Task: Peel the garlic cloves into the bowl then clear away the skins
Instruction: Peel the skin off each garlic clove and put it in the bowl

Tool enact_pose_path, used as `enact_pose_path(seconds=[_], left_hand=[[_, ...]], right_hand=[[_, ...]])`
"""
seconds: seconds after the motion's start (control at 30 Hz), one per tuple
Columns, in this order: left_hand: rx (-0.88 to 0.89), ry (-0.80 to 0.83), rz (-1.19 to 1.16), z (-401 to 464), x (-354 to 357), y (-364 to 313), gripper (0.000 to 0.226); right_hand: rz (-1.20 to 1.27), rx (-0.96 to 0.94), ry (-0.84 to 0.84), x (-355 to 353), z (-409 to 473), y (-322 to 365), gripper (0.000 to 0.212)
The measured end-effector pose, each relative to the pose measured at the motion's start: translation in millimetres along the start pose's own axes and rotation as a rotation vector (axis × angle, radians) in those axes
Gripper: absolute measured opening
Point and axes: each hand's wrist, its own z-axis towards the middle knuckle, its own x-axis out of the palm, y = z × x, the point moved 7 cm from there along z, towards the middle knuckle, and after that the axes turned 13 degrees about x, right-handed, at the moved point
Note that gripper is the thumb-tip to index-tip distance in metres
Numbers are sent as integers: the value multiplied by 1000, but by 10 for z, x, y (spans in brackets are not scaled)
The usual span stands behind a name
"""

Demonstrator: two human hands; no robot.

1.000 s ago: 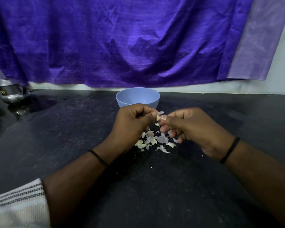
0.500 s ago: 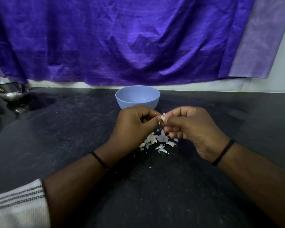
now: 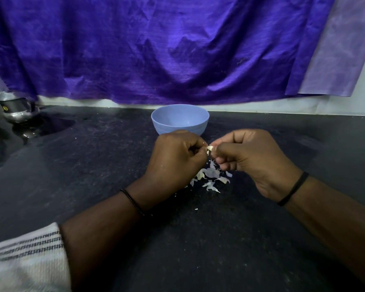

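Two hands: left hand and right hand meet mid-counter, both pinching one garlic clove
Cloth: purple cloth hangs across the far wall
Counter: black counter
Bowl: blue bowl just beyond the knuckles, near side partly hidden
Pot: metal pot far left
Skins: skins heaped below the hands, partly covered by the left

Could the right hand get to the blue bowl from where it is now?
Probably yes. The bowl stands just beyond the right hand with nothing between them, though that hand and the left hand are pinching a garlic clove.
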Motion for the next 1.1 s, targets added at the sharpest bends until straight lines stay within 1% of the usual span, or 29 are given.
enact_pose_path(seconds=[0.13, 0.3, 0.37, 0.43, 0.53, 0.63, 0.8, 0.87, 0.97, 1.1], left_hand=[[-2, 10, -26, 2, 21, -19, 9], [-12, 6, -59, -9, 27, -49, 10], [-67, -16, -105, -17, 26, -10, 11], [-172, -31, -208, -29, 42, 74, 12], [-270, -10, -326, -53, 93, 136, 12], [-251, 14, -336, -48, 105, 127, 9], [-144, 58, -217, -32, 112, 95, 6], [-101, 69, -169, -23, 109, 88, 6], [-21, 87, -83, -4, 93, 64, 6], [66, 127, 69, 23, 78, 29, 9]], right_hand=[[22, 86, 133, 18, 42, -15, 8], [31, 114, 209, 45, 68, -30, 15], [46, 108, 215, 42, 82, -32, 16], [78, 105, 218, 28, 91, -41, 13], [115, 118, 210, -1, 101, -68, 11], [124, 127, 196, -10, 117, -94, 11], [105, 117, 184, -23, 139, -113, 9], [46, 85, 151, -35, 139, -106, 8], [-98, -14, 59, -39, 110, -66, 6], [-496, -242, -139, -26, 33, 40, 14]])
